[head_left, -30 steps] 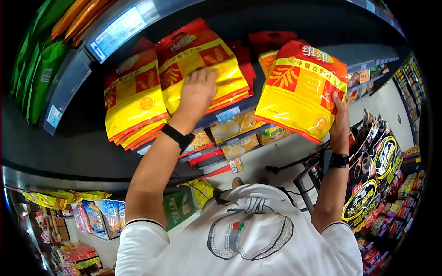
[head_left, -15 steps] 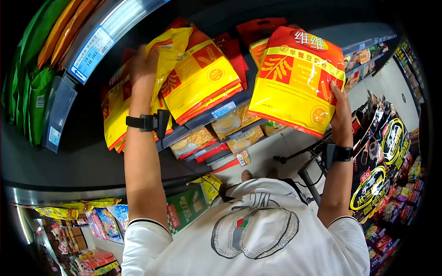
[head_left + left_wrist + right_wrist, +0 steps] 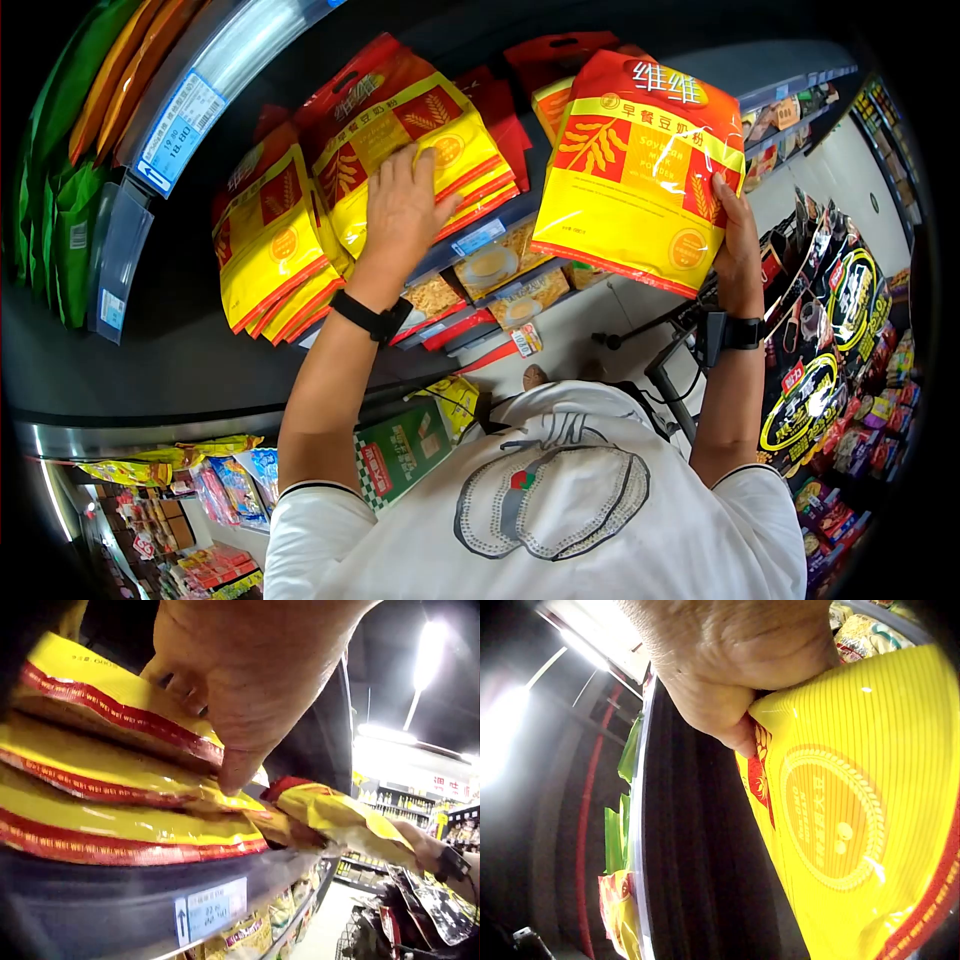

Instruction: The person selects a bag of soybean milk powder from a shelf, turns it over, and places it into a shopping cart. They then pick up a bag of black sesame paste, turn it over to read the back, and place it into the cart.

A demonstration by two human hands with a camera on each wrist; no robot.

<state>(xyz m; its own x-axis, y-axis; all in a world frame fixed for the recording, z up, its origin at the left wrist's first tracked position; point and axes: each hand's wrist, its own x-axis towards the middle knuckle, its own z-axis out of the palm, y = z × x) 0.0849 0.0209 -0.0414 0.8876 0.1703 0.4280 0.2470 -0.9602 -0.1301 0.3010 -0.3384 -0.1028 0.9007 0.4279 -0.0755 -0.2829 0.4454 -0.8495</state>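
My right hand (image 3: 738,245) grips a red and yellow bag (image 3: 640,170) by its right edge, front face up, off the shelf. In the right wrist view the thumb of my right hand (image 3: 735,667) lies on the bag's (image 3: 840,817) edge. My left hand (image 3: 402,215) rests with spread fingers on the top bag of the middle stack (image 3: 455,150). Left of it lies another stack of the same bags (image 3: 275,250). In the left wrist view several bags (image 3: 120,765) lie layered under my left hand (image 3: 232,682), its thumb at their edge.
Green bags (image 3: 75,240) and a price rail (image 3: 185,125) stand at the upper left. Boxed goods (image 3: 530,300) fill a lower shelf. A dark display of black packages (image 3: 810,400) is at the right, with a cart-like frame (image 3: 665,385) beside it.
Half a second ago my left hand was over the left stack, with a crumpled yellow bag beside it; now it is back on the middle stack. My right hand still holds its bag.
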